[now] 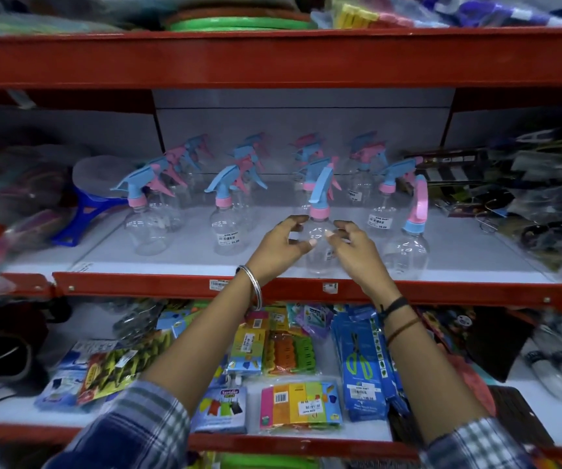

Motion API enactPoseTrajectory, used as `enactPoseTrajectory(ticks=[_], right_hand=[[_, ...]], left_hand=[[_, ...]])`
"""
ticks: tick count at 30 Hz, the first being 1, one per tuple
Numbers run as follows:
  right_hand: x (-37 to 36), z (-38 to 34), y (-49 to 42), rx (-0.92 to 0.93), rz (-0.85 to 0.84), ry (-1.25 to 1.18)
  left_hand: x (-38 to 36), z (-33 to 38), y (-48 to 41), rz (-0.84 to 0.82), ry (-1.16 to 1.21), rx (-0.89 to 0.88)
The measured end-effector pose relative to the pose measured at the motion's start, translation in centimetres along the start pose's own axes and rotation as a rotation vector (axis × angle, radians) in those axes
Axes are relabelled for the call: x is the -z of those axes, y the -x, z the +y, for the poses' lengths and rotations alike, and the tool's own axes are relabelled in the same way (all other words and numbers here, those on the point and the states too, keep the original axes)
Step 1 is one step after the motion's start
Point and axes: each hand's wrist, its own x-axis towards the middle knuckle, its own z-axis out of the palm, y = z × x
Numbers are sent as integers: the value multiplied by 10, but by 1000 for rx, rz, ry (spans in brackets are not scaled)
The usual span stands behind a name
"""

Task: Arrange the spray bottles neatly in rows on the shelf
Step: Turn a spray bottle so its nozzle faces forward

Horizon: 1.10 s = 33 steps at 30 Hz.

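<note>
While both hands flank it, clear spray bottle (318, 245) between left fingers (301, 228) and right fingers (337, 231); fingers spread, contact unclear

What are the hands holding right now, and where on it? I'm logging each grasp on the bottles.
Both hands, left and right, cup the clear spray bottle at its shoulder, just below the pink collar. Whether the fingers press it cannot be told.

White shelf (185, 255) with red edge carries clear spray bottles (226, 211) in 4 rows.
</note>
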Motion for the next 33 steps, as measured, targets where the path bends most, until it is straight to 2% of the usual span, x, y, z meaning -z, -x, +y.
enactPoseTrajectory(ticks=[11,13,15,18,20,24,28,30,33], right_hand=[[-3,-1,24,3,-37,64],[-5,2,26,-2,-5,81],[-10,4,33,24,102,97],[-23,-3,55,171,332,60],[-34,-16,68,297,397,40],[-71,-41,66,419,257,-9],[-117,-57,30,309,74,-29],[-135,-61,6,154,26,-82],[-151,-64,-23,-52,-11,-223]], left_hand=[[-3,1,21,9,-13,19],[-2,-3,24,12,12,34],[0,-7,28,37,16,36],[9,-15,37,185,48,4],[23,-22,43,350,74,-53],[65,-40,43,594,88,-76],[102,-61,21,588,36,15],[115,-72,7,507,21,81],[125,-83,-8,300,6,165]])
